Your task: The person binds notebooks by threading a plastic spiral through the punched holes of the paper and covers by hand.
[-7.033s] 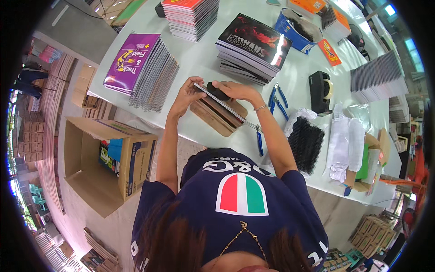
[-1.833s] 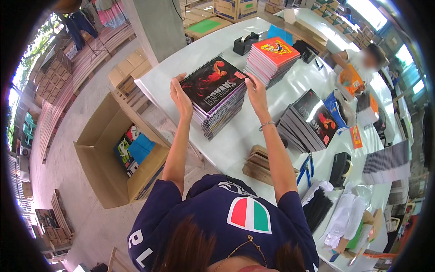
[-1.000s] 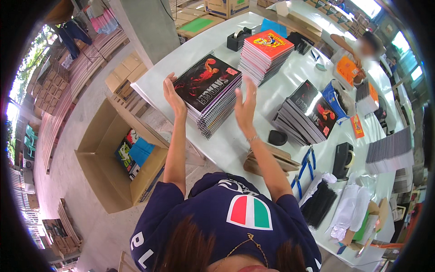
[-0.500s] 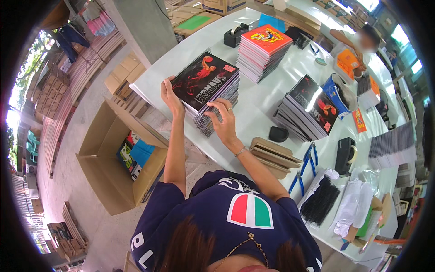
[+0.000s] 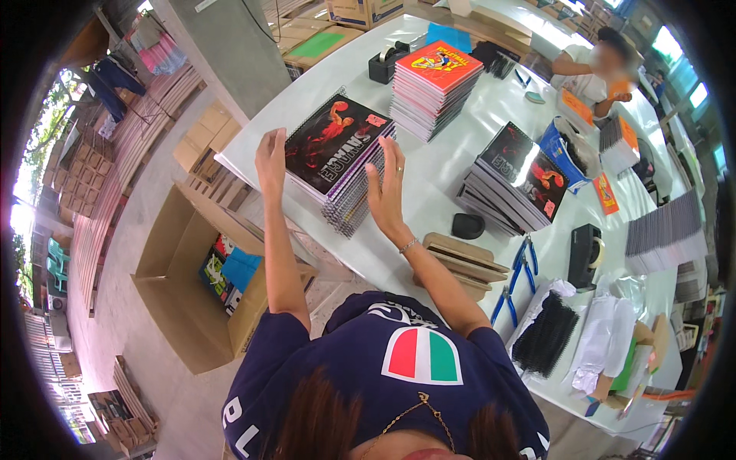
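Note:
A stack of black spiral notebooks point(image 5: 328, 157) with a red basketball player on the cover stands near the table's left edge. My left hand point(image 5: 271, 165) is upright at the stack's left side, fingers straight and close together. At its right side my right hand point(image 5: 388, 190) is held flat, fingers extended and thumb apart, by the coil bindings. Neither hand is wrapped round anything; whether the palms touch the stack is hard to tell. Behind it rises a pile of orange-covered notebooks point(image 5: 438, 67). More black notebooks point(image 5: 515, 170) lie in a slanting stack to the right.
On the white table point(image 5: 429, 172) are a black tape dispenser point(image 5: 389, 63), brown cardboard pieces point(image 5: 462, 262), blue-handled pliers point(image 5: 524, 268) and black binding coils point(image 5: 546, 337). An open carton point(image 5: 172, 280) stands on the floor at left. Across the table sits a co-worker point(image 5: 594, 73).
My left hand has come off the top notebook's edge and straightened beside the stack. The right hand has uncurled and flattened along the right side. The co-worker has raised a hand.

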### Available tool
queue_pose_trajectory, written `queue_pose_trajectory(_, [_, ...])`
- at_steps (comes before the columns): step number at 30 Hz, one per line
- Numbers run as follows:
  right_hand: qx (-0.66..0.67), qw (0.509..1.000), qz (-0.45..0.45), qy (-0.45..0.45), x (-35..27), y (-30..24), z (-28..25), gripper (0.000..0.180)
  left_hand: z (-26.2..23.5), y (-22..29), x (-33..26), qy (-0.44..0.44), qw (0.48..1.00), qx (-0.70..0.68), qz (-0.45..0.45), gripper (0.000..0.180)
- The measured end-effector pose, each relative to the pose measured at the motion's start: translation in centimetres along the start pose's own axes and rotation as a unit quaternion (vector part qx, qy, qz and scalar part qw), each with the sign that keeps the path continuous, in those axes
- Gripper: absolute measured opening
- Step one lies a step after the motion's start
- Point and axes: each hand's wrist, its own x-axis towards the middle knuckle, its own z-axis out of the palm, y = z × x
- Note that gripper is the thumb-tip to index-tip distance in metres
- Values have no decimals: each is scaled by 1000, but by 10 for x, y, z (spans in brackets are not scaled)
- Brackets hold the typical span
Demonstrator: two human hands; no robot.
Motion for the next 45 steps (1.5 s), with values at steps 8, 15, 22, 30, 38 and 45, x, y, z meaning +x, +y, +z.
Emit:
queue_pose_trajectory(8, [1,999,31,30,46,33,-10,44,38,33,70,-275,956,102,17,52])
queue_pose_trajectory(15, [47,993,98,-41,49,48,-15,46,44,6,84,-315,948,54,3,52])
queue_pose_trajectory(22, [121,981,146,45,32,32,-4,54,44,21,76,-340,939,45,4,51])
queue_pose_trajectory(30, [42,991,127,4,9,10,36,72,47,18,80,-339,937,80,19,50])
queue_pose_trajectory(38, [11,992,129,15,12,11,35,72,52,23,75,-339,940,27,0,51])
queue_pose_trajectory(45, [-78,988,108,78,10,-14,-92,64,19,24,68,-192,967,121,111,55])
